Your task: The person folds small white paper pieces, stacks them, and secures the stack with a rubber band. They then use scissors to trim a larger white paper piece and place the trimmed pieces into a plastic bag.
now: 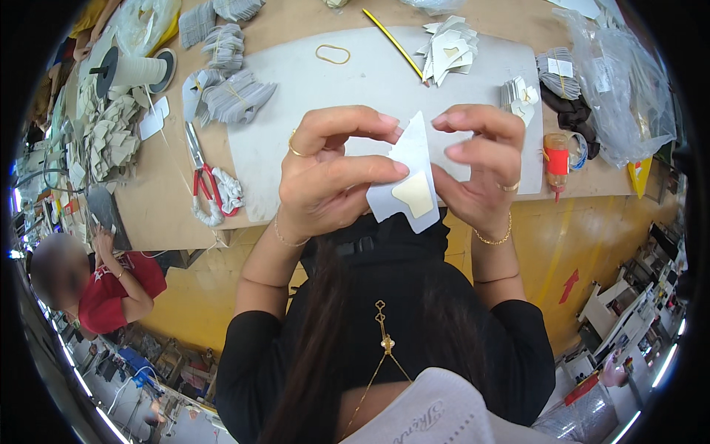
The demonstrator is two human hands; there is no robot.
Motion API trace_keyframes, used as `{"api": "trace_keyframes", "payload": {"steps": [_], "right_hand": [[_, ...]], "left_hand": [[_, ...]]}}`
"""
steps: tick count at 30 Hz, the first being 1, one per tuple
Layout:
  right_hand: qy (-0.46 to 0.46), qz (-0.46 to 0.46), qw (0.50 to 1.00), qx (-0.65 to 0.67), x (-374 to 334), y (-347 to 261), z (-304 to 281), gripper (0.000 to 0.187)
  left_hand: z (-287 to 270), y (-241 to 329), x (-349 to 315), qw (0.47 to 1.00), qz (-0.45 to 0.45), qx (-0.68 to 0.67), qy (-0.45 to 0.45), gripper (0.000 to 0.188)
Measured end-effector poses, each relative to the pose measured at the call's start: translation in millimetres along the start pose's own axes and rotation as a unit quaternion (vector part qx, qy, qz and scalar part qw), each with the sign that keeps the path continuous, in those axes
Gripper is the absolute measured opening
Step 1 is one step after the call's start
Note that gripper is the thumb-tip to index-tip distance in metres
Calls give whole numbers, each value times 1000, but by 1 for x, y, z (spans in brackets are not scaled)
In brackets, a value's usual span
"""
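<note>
On the table (151, 216), scissors (205, 169) lie left of the hands (318, 176), a bottle (556, 157) right.

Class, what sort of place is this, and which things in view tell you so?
Probably a workshop or factory floor where small cut parts are handled: bundled grey pieces, a large white spool and red-handled scissors lie on the worktable.

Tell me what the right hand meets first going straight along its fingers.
Likely the white piece in the left hand, just leftward of the right hand; exact depth is unclear.
</note>
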State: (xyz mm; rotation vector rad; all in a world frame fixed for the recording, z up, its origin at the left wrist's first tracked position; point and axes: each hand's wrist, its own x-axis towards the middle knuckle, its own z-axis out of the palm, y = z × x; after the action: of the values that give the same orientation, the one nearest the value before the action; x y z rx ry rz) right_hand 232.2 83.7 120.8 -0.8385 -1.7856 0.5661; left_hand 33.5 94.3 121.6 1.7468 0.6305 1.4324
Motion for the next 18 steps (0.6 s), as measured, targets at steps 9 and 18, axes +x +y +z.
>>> {"api": "trace_keyframes", "payload": {"steps": [9,18], "right_hand": [[52,-101,988,-107,1,-9,5,33],[61,-51,994,-74,-1,-10,5,35]], "left_hand": [[2,0,-2,999,-9,32,-2,47],[-3,2,0,995,82,45,-47,79]]}}
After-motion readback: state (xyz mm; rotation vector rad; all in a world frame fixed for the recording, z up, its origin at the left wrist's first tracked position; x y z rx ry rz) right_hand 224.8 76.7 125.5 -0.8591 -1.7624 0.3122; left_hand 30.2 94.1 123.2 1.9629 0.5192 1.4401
